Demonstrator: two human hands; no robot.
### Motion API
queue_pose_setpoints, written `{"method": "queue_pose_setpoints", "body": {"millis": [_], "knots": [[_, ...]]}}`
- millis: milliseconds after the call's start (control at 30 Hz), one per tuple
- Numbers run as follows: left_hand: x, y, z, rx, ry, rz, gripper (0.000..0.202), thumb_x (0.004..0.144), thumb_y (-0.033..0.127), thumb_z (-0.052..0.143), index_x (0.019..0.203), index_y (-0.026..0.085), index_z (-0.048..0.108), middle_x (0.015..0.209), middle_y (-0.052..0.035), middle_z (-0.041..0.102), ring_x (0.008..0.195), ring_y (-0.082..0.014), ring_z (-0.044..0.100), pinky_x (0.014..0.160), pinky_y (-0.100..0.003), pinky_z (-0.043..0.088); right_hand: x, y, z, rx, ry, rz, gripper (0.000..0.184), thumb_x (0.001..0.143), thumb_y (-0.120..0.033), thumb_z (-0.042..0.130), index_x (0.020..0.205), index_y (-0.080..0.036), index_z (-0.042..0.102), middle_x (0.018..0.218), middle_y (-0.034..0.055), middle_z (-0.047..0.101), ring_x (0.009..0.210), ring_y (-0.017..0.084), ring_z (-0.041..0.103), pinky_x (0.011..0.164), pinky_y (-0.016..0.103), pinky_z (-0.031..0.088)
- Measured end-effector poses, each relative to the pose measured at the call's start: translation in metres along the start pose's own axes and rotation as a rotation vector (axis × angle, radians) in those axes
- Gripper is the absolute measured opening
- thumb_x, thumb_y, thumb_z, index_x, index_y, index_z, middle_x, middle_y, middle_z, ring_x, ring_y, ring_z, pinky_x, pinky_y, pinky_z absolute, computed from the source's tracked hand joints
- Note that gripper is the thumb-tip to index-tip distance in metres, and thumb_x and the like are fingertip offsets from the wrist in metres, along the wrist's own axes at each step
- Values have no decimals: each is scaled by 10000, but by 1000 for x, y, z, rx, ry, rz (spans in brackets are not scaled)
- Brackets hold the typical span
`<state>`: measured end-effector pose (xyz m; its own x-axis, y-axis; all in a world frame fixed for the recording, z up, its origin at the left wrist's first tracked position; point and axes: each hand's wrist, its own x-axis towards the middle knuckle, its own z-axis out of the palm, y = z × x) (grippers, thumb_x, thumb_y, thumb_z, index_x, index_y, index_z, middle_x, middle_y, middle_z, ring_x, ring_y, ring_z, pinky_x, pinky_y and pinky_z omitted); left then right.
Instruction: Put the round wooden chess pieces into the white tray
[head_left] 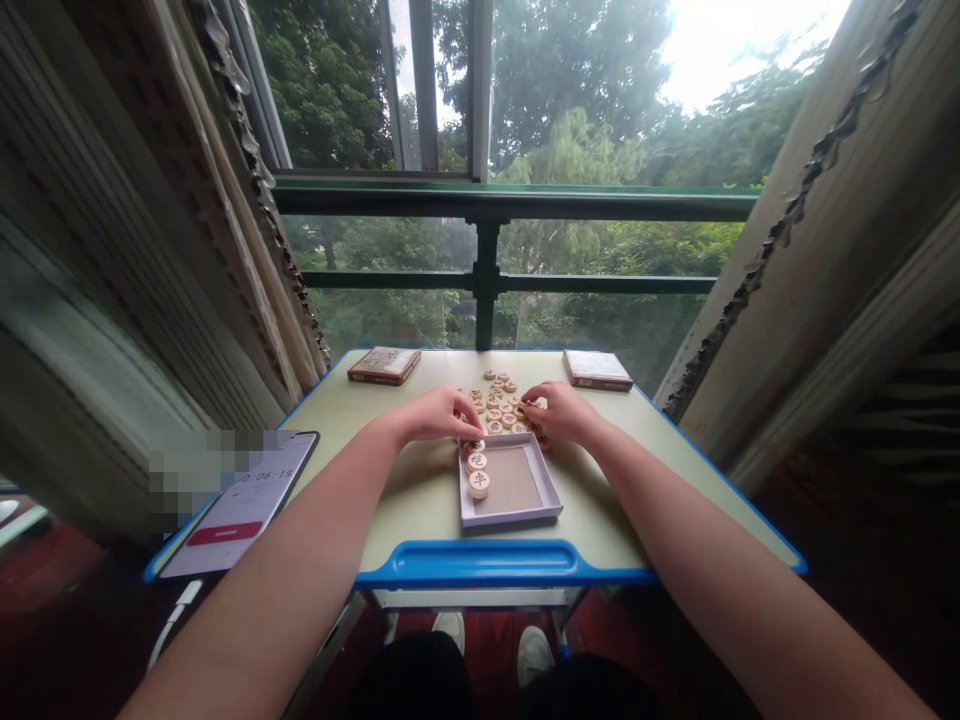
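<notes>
A shallow open box lies in the middle of the small table, with three round wooden chess pieces lined up along its left wall. Behind it lies a loose heap of several more wooden pieces. My left hand hovers at the box's far left corner, fingers curled in a pinch over a piece there; what it holds I cannot make out. At the heap's right side my right hand rests with fingers bent onto the pieces.
A wooden box sits at the table's back left, a flat lid or board at the back right. A phone with a cable lies at the left edge. Curtains flank a window with a railing behind.
</notes>
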<state>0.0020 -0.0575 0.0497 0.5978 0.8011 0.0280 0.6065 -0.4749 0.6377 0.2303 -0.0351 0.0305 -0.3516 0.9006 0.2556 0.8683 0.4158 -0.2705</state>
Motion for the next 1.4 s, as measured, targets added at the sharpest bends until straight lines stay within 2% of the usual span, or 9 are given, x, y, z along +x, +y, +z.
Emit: {"method": "queue_pose_setpoints", "body": {"millis": [333, 433, 600, 733, 867, 967, 1067, 1167, 1400], "knots": [[-1, -1, -5, 11, -111, 27, 218, 650, 319, 621, 786, 182, 723, 792, -37, 671, 765, -163, 573, 705, -234, 409, 3, 0, 3, -22, -12, -46, 244, 737, -203, 518, 903, -176, 695, 939, 77, 665, 870, 186, 574, 779, 243, 407], [-2, -1, -7, -1, -115, 32, 214, 653, 309, 617, 789, 182, 723, 805, -38, 670, 767, -163, 574, 698, -234, 410, 3, 0, 4, 9, -23, -85, 229, 756, -237, 510, 871, -180, 699, 912, 67, 678, 843, 183, 584, 761, 250, 413], [-3, -1, -8, -32, -52, 19, 232, 652, 304, 613, 816, 174, 714, 855, -43, 666, 771, -162, 571, 682, -234, 414, 3, -1, 6, 112, -24, -31, 227, 777, -295, 517, 847, -178, 698, 853, 52, 690, 757, 164, 594, 704, 253, 425], [-1, -2, -5, -105, 64, -13, 245, 654, 323, 614, 808, 155, 707, 816, -55, 670, 728, -157, 565, 636, -240, 415, 1, -6, -1, 258, 39, 32, 205, 752, -289, 553, 848, -170, 690, 836, 52, 683, 720, 152, 587, 688, 268, 443], [3, 0, -1, -274, 192, -95, 381, 650, 406, 635, 911, 132, 679, 830, -82, 674, 666, -142, 552, 576, -248, 400, -5, -18, -12, 547, 91, -81, 256, 713, -322, 600, 905, -161, 651, 885, 64, 658, 712, 145, 577, 645, 281, 478], [5, 4, 3, -438, 192, -89, 425, 658, 450, 629, 927, 124, 667, 849, -93, 673, 634, -116, 523, 545, -235, 372, -12, -30, -14, 762, 101, -214, 282, 691, -290, 625, 937, -153, 614, 908, 72, 634, 731, 139, 578, 657, 288, 500], [5, 10, 7, -541, 157, -61, 414, 662, 462, 624, 901, 128, 672, 811, -83, 667, 554, -76, 450, 501, -218, 322, -16, -38, -11, 854, 88, -298, 335, 692, -247, 625, 1011, -160, 576, 897, 65, 617, 748, 136, 580, 693, 304, 508], [5, 14, 8, -603, 112, -81, 394, 649, 430, 642, 910, 136, 667, 779, -68, 654, 508, -55, 389, 467, -208, 267, -16, -40, -8, 820, 95, -343, 343, 689, -212, 622, 1025, -162, 571, 884, 60, 608, 741, 133, 575, 700, 307, 506], [4, 13, 6, -617, 99, -131, 289, 634, 376, 646, 790, 134, 667, 686, -31, 605, 501, -54, 373, 465, -211, 249, -17, -38, -16, 562, 106, -396, 194, 709, -208, 600, 893, -176, 651, 857, 53, 604, 680, 116, 538, 628, 259, 475]]}}
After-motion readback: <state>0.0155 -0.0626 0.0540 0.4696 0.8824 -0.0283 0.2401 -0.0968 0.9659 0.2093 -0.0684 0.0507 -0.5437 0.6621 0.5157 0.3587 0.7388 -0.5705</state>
